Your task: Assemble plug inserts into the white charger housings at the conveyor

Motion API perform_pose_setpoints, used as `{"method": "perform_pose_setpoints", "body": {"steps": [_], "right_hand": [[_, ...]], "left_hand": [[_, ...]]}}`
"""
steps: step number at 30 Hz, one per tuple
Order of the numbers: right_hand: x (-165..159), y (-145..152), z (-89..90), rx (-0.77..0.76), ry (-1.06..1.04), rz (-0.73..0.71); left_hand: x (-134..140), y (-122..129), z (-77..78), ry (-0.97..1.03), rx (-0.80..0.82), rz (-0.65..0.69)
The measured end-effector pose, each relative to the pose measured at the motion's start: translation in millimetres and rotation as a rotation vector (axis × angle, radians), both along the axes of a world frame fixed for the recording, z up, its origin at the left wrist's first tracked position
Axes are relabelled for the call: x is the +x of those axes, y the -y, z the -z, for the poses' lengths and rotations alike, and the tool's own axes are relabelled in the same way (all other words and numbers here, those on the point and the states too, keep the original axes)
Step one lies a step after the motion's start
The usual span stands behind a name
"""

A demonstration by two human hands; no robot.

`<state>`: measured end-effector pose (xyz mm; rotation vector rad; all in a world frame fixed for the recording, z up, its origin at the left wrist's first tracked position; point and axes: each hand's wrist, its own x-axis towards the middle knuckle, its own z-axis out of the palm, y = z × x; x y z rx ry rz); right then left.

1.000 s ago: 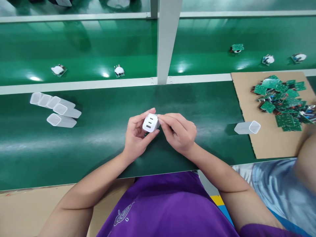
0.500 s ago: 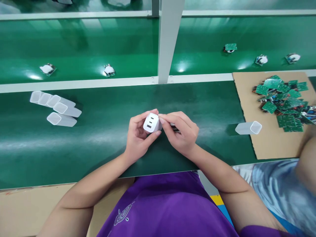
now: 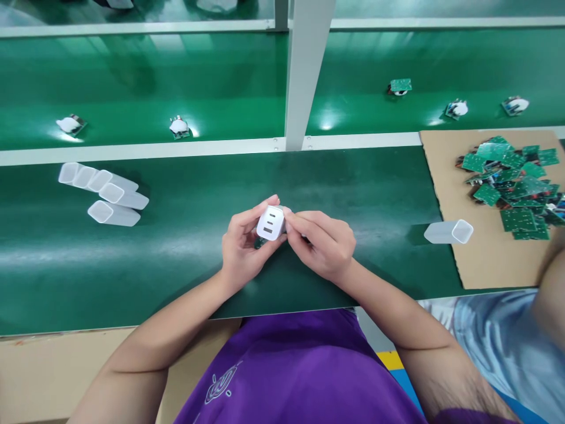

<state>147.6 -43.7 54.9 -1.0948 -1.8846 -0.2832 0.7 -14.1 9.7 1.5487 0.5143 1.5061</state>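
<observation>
Fingers of the left hand (image 3: 242, 246) curl round a white charger housing (image 3: 270, 222), pinching it from below and behind, its port face with three slots turned up toward the camera. The right hand (image 3: 324, 244) closes on the same housing from the right, fingertips pressed at its top right edge. Both hands hold it just above the near strip of the green bench (image 3: 189, 253), about midway along it. The end cap already sits flush in the shell, so the assembly looks nearly done; pressing it home and setting it down seem to be what is left.

Toward the left end of the bench lie five empty white shells (image 3: 103, 191) in a loose cluster. A single empty shell (image 3: 448, 232) lies to the right, touching the edge of a cardboard sheet (image 3: 481, 259) that carries a heap of green circuit boards (image 3: 512, 182). Beyond a grey rail, the conveyor belt (image 3: 154, 82) bears scattered board assemblies (image 3: 179, 126). A grey upright post (image 3: 304, 70) rises behind the hands. Another person's arm (image 3: 551, 277) intrudes at the right edge. Nothing lies between the hands and the bench.
</observation>
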Motion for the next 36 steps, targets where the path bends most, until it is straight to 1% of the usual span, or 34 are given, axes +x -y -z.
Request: {"method": "perform_pose_setpoints", "body": {"steps": [2,3,4,6,9,11,14,16,18,20,21,23,24,28,30,33,36], "right_hand": [[-1,1,-0.6,0.002,0.033,-0.008],[-1,2,-1.5,-0.026,0.011,-0.019],[-1,2,-2.9,-0.085,-0.041,-0.045],[1,1,-6.9,-0.279,-0.209,-0.138],[7,0,-13.5,-0.566,-0.46,-0.274],[9,-1,-16.5,-0.685,-0.579,-0.304],[11,-3,-17.5,-0.865,-0.742,-0.312],[13,-8,-15.6,-0.954,-0.893,-0.313],[16,-14,-12.2,-0.997,-1.05,-0.306],[18,-18,-8.4,-1.038,-1.132,-0.308],[18,-19,-6.6,-1.058,-1.128,-0.317],[17,-17,-3.8,-1.05,-1.053,-0.338],[15,-15,-2.6,-1.018,-0.996,-0.339],[5,-7,1.4,-0.811,-0.8,-0.285],[2,-5,3.6,-0.74,-0.717,-0.253],[0,-5,5.7,-0.665,-0.605,-0.211],[0,-6,5.7,-0.577,-0.556,-0.195]], "left_hand": [[-2,-1,-0.3,-0.013,0.03,-0.024],[-3,-1,-1.2,-0.017,0.028,-0.031],[-3,-1,-2.7,-0.017,0.013,-0.031],[-4,0,-6.1,-0.005,-0.056,-0.001],[-4,0,-8.7,0.032,-0.203,0.098],[-4,-1,-7.5,0.052,-0.292,0.153],[-4,-5,-4.2,0.078,-0.429,0.211],[-4,-7,-3.0,0.114,-0.517,0.262],[-4,-10,-3.1,0.143,-0.587,0.326],[-4,-11,-4.0,0.146,-0.637,0.378],[-4,-11,-4.5,0.138,-0.659,0.395],[-3,-9,-5.3,0.111,-0.692,0.408],[-3,-8,-5.7,0.091,-0.704,0.409],[0,-4,-7.6,0.024,-0.678,0.45],[1,-3,-9.0,0.02,-0.654,0.471],[2,-2,-10.9,0.006,-0.647,0.451],[2,-2,-11.4,-0.017,-0.647,0.412]]}}
